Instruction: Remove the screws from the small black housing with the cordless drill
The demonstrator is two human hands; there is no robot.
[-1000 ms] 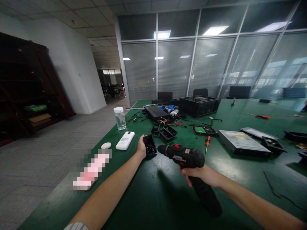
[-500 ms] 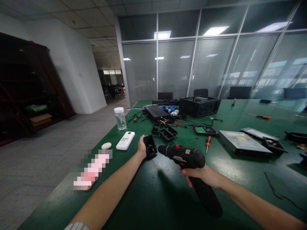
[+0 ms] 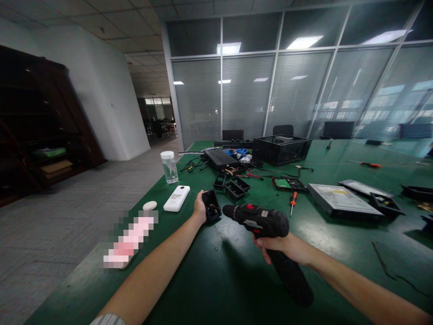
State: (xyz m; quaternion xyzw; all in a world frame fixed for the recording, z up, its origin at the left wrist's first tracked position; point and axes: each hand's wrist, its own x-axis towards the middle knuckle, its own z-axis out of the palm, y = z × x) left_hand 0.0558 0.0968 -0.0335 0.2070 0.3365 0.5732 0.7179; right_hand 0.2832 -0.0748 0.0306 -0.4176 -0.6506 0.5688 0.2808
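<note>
My left hand (image 3: 200, 208) grips a small black plastic box (image 3: 212, 206) by its left side, its open face tilted up toward me. Small parts show inside the box, too small to make out. My right hand (image 3: 279, 247) is wrapped around the handle of a black cordless drill (image 3: 260, 220) with red marks. The drill's nose points left at the box, and its tip is at the box's right edge; whether it touches a part inside I cannot tell. Just beyond the box lie similar black frames (image 3: 236, 188) on the green table (image 3: 203, 280).
An orange screwdriver (image 3: 293, 203), a circuit board (image 3: 286, 183) and a silver disc drive (image 3: 343, 201) lie to the right. A black computer case (image 3: 282, 150) stands at the back. On the left are a white power bank (image 3: 177, 198) and a lidded clear jar (image 3: 169, 168).
</note>
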